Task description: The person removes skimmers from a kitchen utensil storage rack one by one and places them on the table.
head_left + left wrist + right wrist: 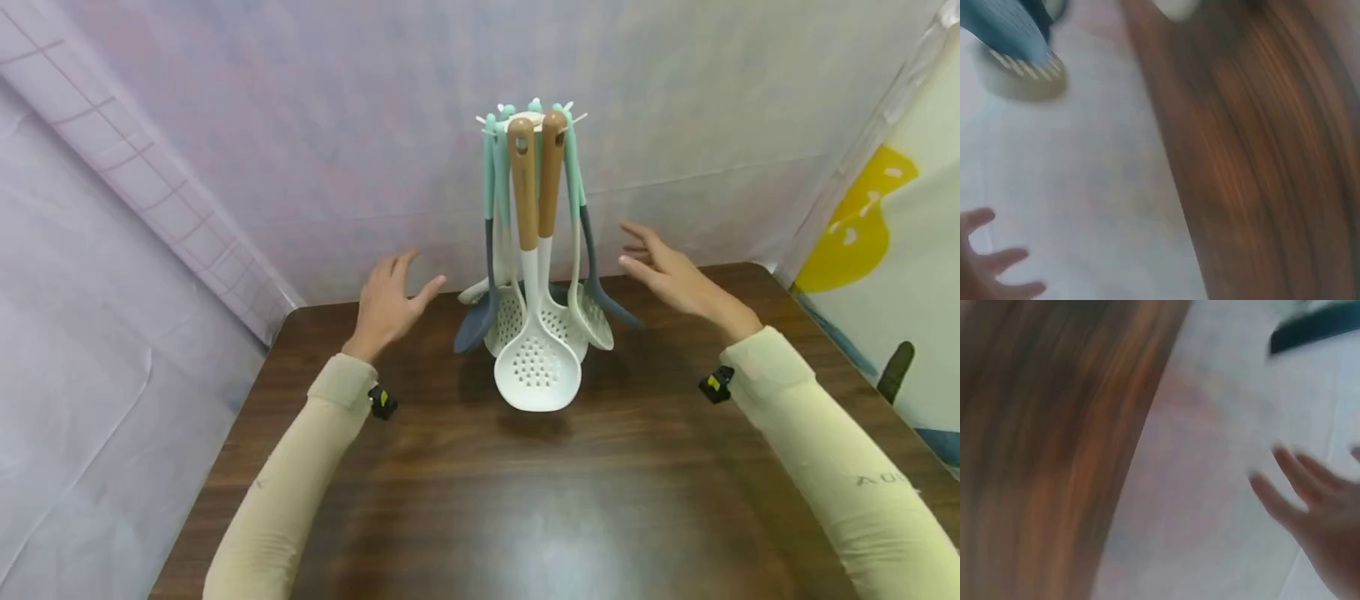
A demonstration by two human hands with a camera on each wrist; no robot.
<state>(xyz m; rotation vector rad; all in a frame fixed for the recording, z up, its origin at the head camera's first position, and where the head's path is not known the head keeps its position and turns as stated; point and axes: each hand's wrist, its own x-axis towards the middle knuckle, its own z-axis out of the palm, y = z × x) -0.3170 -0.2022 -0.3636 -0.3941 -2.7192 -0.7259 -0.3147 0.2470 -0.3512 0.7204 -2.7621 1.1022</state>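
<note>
A white rack point(527, 119) stands at the back of the table, hung with several kitchen utensils. In front hangs a white skimmer point(536, 371) with a wooden handle, beside a second wooden handle point(552, 171). Mint-handled utensils surround them, among them a dark blue-grey spoon point(472, 325) on the left and a dark turner point(617, 308) on the right. My left hand point(387, 304) hovers left of the rack, fingers spread and holding nothing. On the other side my right hand point(678, 279) is raised, fingers extended, apart from the utensils. Both wrist views are blurred.
The dark wooden table point(420, 500) reaches back to a pale sheet wall point(337, 150). Another white sheet point(112, 375) hangs on the left. On the right is a white sheet with a yellow print point(855, 242).
</note>
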